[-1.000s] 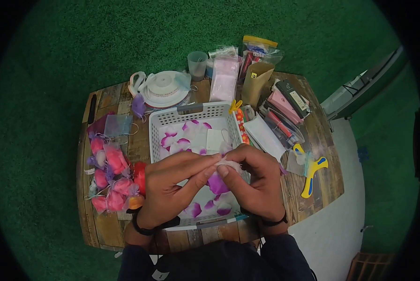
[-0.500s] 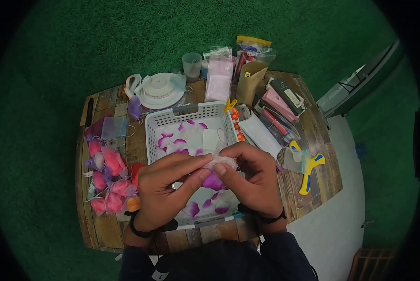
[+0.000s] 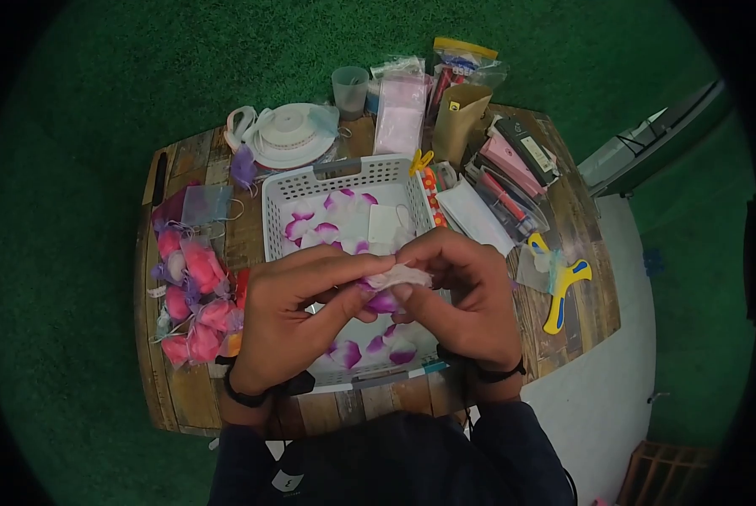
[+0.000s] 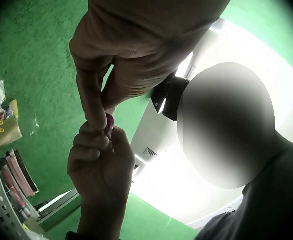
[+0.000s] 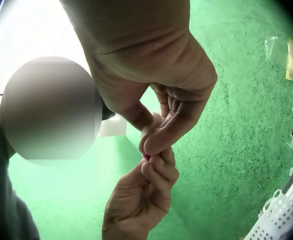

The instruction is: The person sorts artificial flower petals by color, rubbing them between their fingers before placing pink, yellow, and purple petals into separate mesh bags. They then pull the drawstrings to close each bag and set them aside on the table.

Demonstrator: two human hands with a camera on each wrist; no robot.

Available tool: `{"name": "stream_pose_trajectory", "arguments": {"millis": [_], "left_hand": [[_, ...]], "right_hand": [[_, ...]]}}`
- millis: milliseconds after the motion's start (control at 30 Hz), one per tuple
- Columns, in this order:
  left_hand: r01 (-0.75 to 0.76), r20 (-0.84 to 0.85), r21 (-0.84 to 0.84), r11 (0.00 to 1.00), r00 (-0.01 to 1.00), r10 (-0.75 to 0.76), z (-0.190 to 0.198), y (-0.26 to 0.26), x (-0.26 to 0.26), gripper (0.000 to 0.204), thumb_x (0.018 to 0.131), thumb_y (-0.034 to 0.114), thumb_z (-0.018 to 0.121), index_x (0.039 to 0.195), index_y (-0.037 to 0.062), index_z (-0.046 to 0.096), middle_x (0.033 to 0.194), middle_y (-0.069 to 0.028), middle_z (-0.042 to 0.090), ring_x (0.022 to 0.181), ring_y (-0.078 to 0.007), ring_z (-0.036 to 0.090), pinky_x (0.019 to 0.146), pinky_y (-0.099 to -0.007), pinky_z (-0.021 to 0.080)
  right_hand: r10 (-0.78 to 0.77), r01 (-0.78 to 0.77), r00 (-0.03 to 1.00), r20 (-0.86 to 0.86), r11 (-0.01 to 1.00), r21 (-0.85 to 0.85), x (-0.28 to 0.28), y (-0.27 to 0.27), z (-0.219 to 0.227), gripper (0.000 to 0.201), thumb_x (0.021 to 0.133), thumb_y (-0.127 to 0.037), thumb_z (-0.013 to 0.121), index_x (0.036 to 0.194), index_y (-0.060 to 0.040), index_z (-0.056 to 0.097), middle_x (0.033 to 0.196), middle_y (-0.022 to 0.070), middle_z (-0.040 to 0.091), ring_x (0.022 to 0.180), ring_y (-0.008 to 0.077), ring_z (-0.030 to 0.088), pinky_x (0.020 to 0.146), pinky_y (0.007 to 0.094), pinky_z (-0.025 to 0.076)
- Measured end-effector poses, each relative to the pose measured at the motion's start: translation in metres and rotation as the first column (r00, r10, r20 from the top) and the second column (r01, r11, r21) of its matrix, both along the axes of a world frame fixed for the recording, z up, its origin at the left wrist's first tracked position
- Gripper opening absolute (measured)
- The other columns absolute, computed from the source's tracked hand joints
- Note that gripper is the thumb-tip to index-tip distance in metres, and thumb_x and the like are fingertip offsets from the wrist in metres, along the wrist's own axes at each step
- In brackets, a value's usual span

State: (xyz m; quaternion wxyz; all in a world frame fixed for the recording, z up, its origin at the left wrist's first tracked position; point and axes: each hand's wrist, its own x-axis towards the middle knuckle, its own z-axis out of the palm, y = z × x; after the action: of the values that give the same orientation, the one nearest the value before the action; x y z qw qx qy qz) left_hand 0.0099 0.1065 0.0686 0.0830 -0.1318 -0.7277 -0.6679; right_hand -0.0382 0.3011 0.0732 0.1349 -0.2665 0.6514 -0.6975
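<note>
Both hands meet above a white perforated basket (image 3: 270, 221). Between them is a small sheer whitish pouch (image 3: 402, 277) with purple-and-white petals (image 3: 381, 300) at its lower side. My left hand (image 3: 298, 308) pinches the pouch's left part between thumb and fingers; my right hand (image 3: 462, 295) pinches its right part. In the left wrist view a dark purple bit (image 4: 109, 121) shows at the fingertips, and in the right wrist view pale material (image 5: 156, 121) shows between thumb and fingers. Loose petals (image 3: 344, 352) and a white square card (image 3: 384, 224) lie in the basket.
Pink-filled pouches (image 3: 202, 266) lie left of the basket. Behind it stand a ribbon roll (image 3: 287, 135), a plastic cup (image 3: 350, 91) and a brown paper bag (image 3: 462, 122). Boxes (image 3: 526, 152) and a yellow-blue tool (image 3: 567, 291) lie to the right on the wooden table (image 3: 175, 396).
The fingers have shifted on the pouch, which now looks spread wider between them. The purple petal beneath it shows less than before. The head view has moved slightly.
</note>
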Motion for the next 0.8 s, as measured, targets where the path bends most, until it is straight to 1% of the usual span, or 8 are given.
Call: {"name": "stream_pose_trajectory", "arguments": {"millis": [133, 200, 267, 300, 367, 533, 600, 800], "left_hand": [[0.023, -0.116, -0.027, 0.999, 0.993, -0.026, -0.001, -0.005, -0.003, 0.029, 0.088, -0.008, 0.063, 0.115, -0.0011, 0.068, 0.091, -0.0123, 0.067, 0.076, -0.0153, 0.069, 0.064, -0.0237, 0.056], [0.016, -0.157, -0.059, 0.998, 0.987, -0.025, 0.002, -0.004, -0.003, 0.027, 0.089, -0.006, 0.063, 0.115, -0.0015, 0.068, 0.092, -0.0115, 0.067, 0.076, -0.0146, 0.069, 0.064, -0.0235, 0.056], [-0.041, 0.097, 0.151, 0.988, 0.995, 0.026, 0.008, 0.003, -0.002, 0.025, 0.091, -0.002, 0.062, 0.116, -0.0028, 0.066, 0.094, -0.0112, 0.069, 0.077, -0.0123, 0.069, 0.066, -0.0234, 0.056], [-0.056, 0.102, 0.157, 0.986, 0.994, 0.04, 0.005, 0.001, -0.002, 0.025, 0.091, -0.002, 0.062, 0.116, -0.0028, 0.066, 0.094, -0.0112, 0.069, 0.077, -0.0123, 0.069, 0.066, -0.0234, 0.056], [0.118, 0.154, 0.118, 0.986, 0.979, -0.135, -0.002, -0.003, -0.006, 0.034, 0.091, -0.002, 0.061, 0.125, -0.0048, 0.058, 0.097, -0.0106, 0.068, 0.081, -0.0123, 0.068, 0.067, -0.0256, 0.057], [0.09, 0.147, 0.061, 0.994, 0.984, -0.098, 0.0, -0.011, -0.003, 0.02, 0.09, -0.002, 0.064, 0.109, -0.0071, 0.067, 0.087, -0.0121, 0.07, 0.071, -0.0135, 0.07, 0.059, -0.0241, 0.056], [0.104, 0.08, -0.018, 0.994, 0.992, -0.102, 0.0, -0.013, -0.002, 0.017, 0.088, -0.001, 0.063, 0.103, -0.0055, 0.07, 0.073, -0.0095, 0.07, 0.064, -0.0103, 0.068, 0.055, -0.0232, 0.054], [0.083, 0.089, -0.022, 0.996, 0.993, -0.08, -0.003, -0.015, -0.002, 0.016, 0.088, 0.001, 0.065, 0.103, -0.0033, 0.07, 0.075, -0.01, 0.07, 0.066, -0.0109, 0.069, 0.056, -0.0233, 0.054]], "right_hand": [[-0.013, 0.026, 0.988, 0.153, 0.996, -0.087, 0.004, -0.004, 0.008, 0.013, 0.088, 0.005, 0.06, 0.101, 0.0062, 0.059, 0.091, 0.0081, 0.066, 0.08, 0.0112, 0.068, 0.065, 0.024, 0.057], [0.0, 0.01, 0.994, 0.109, 0.996, -0.093, 0.002, -0.003, 0.003, 0.013, 0.088, 0.006, 0.06, 0.1, 0.0062, 0.059, 0.091, 0.0085, 0.066, 0.079, 0.012, 0.069, 0.065, 0.0248, 0.058], [0.013, -0.006, 0.997, 0.071, 0.994, -0.106, 0.002, -0.002, -0.002, 0.012, 0.088, 0.006, 0.06, 0.1, 0.0062, 0.059, 0.091, 0.0089, 0.066, 0.079, 0.0129, 0.069, 0.066, 0.0257, 0.059], [-0.029, 0.033, 0.999, 0.039, 0.993, -0.11, 0.003, -0.001, -0.004, 0.012, 0.088, 0.006, 0.06, 0.099, 0.0061, 0.059, 0.091, 0.0092, 0.066, 0.079, 0.0135, 0.069, 0.066, 0.0257, 0.059], [-0.055, 0.056, 0.998, 0.008, 0.992, -0.11, 0.003, -0.001, -0.006, 0.012, 0.088, 0.006, 0.061, 0.099, 0.006, 0.059, 0.09, 0.0094, 0.066, 0.079, 0.014, 0.069, 0.067, 0.0256, 0.059], [-0.08, 0.082, 0.996, 0.031, 0.994, -0.071, 0.005, -0.006, -0.002, 0.01, 0.087, 0.005, 0.063, 0.096, 0.0059, 0.06, 0.089, 0.0101, 0.067, 0.075, 0.0142, 0.069, 0.065, 0.026, 0.059], [-0.041, 0.044, 0.997, 0.061, 0.998, -0.046, 0.003, -0.008, 0.003, 0.009, 0.087, 0.006, 0.063, 0.095, 0.0059, 0.06, 0.089, 0.01, 0.067, 0.075, 0.014, 0.069, 0.065, 0.0262, 0.059], [-0.016, 0.023, 0.996, 0.086, 0.996, -0.082, 0.003, -0.006, -0.001, 0.007, 0.085, 0.008, 0.06, 0.091, 0.0055, 0.061, 0.086, 0.0091, 0.066, 0.074, 0.0136, 0.069, 0.063, 0.0263, 0.06]]}}
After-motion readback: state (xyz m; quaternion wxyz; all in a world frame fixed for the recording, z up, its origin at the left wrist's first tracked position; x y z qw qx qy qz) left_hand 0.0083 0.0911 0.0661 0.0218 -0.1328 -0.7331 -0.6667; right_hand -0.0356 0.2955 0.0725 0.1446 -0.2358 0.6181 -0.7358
